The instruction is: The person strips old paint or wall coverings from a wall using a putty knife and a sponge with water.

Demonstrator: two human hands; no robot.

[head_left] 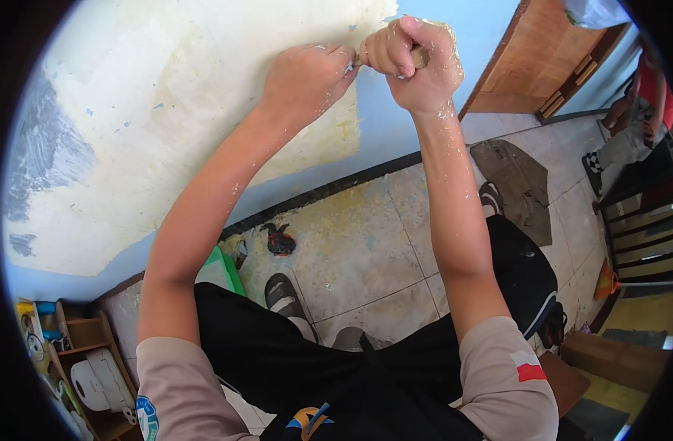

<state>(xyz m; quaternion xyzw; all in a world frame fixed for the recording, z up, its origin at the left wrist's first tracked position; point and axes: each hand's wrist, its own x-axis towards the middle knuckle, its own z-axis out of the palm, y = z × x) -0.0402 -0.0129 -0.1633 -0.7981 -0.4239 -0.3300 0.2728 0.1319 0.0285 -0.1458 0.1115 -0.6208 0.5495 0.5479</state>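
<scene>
Wrapped in a fist around a wooden-handled scraping tool [421,57] is my right hand [432,62]; the round butt of the handle pokes out beside the thumb. My left hand [303,81] is closed at the tool's other end, its fingers against the wall, and it covers the blade part. Both hands are up at the wall [197,81], at the border between a bare cream patch and blue paint [395,140]. Pale flakes cling to my right hand, its wrist and both forearms.
Paint dust and a dark red-black object [280,241] lie on the tiled floor [366,257] near a green-edged box [230,272]. Brown cardboard [513,184] lies right, before a wooden door [535,59]. Another person [638,125] is at far right; a shelf [94,367] stands lower left.
</scene>
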